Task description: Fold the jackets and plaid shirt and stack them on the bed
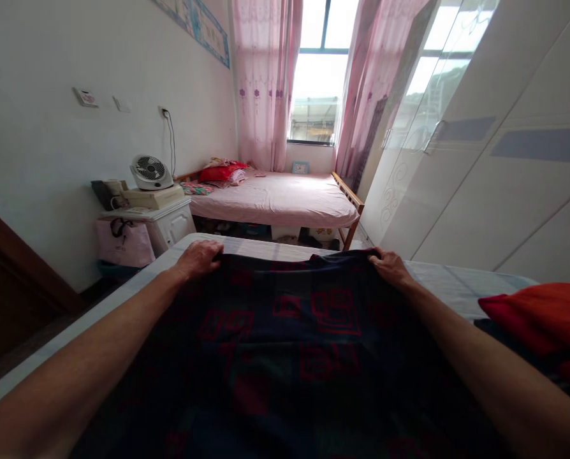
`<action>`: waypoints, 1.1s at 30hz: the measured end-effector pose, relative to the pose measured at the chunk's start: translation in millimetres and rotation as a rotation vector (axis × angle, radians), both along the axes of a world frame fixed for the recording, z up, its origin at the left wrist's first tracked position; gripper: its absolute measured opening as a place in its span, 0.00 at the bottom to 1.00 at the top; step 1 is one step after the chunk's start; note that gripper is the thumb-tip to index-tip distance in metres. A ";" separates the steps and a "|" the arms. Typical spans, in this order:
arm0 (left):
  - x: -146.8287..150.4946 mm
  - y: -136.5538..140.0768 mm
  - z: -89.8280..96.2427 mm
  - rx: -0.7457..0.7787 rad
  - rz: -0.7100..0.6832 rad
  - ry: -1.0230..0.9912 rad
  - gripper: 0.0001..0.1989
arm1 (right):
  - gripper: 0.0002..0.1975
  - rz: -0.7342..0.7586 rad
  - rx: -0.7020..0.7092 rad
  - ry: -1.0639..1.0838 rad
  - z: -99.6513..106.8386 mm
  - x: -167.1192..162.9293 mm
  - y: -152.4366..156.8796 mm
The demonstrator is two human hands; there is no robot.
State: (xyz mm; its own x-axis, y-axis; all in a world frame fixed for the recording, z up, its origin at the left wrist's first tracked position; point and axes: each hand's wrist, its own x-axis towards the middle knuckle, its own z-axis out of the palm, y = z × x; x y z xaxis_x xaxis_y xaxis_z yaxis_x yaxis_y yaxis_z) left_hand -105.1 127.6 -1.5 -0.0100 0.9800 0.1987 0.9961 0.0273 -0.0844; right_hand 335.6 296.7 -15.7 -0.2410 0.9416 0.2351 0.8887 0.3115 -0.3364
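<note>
A large dark cloth (285, 344) with red square-spiral patterns hangs stretched between my two hands and fills the lower middle of the view. My left hand (199, 257) grips its upper left corner, fingers closed on the fabric. At the upper right corner my right hand (389, 265) is likewise closed on the edge. The cloth's top edge runs nearly straight between them, with a small fold left of my right hand. Whether it is a garment or a sheet I cannot tell. Beneath it shows a pale bed surface (450, 287).
Orange and red fabric (548, 312) is heaped at the right on the near bed. Beyond stands a bed with a pink sheet (285, 197). A fan (151, 171) rests on boxes over a white cabinet (173, 223) at left. White wardrobe doors (495, 191) line the right.
</note>
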 end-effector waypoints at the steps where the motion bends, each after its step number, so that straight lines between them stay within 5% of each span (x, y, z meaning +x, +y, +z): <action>1: -1.2 -8.8 4.7 0.025 -0.003 -0.004 0.11 | 0.18 -0.001 0.024 0.041 7.8 4.3 -7.4; 6: -3.6 -84.6 4.6 0.157 -0.082 -0.013 0.14 | 0.17 0.106 0.009 0.383 24.8 49.4 -70.4; 10: 0.6 -148.8 -26.6 0.155 -0.238 -0.096 0.16 | 0.17 0.233 -0.210 0.334 -0.8 88.8 -128.2; 13: 7.5 -169.2 -45.2 0.146 -0.231 -0.157 0.17 | 0.20 0.226 -0.277 0.236 -18.5 98.1 -152.6; 18: 18.8 -173.0 -39.9 0.215 -0.149 -0.110 0.18 | 0.18 0.103 -0.231 0.215 -12.9 92.1 -158.0; 24: 21.1 -178.7 -22.6 -0.040 -0.068 -0.220 0.15 | 0.18 0.104 -0.158 0.103 -19.8 100.7 -162.4; 28: 6.9 -142.2 -13.2 0.085 0.165 -0.301 0.20 | 0.21 0.049 0.173 0.031 -16.9 80.2 -174.6; 33: 0.2 -100.5 -16.7 0.013 0.084 -0.307 0.22 | 0.23 0.105 0.177 -0.052 -18.8 49.0 -170.2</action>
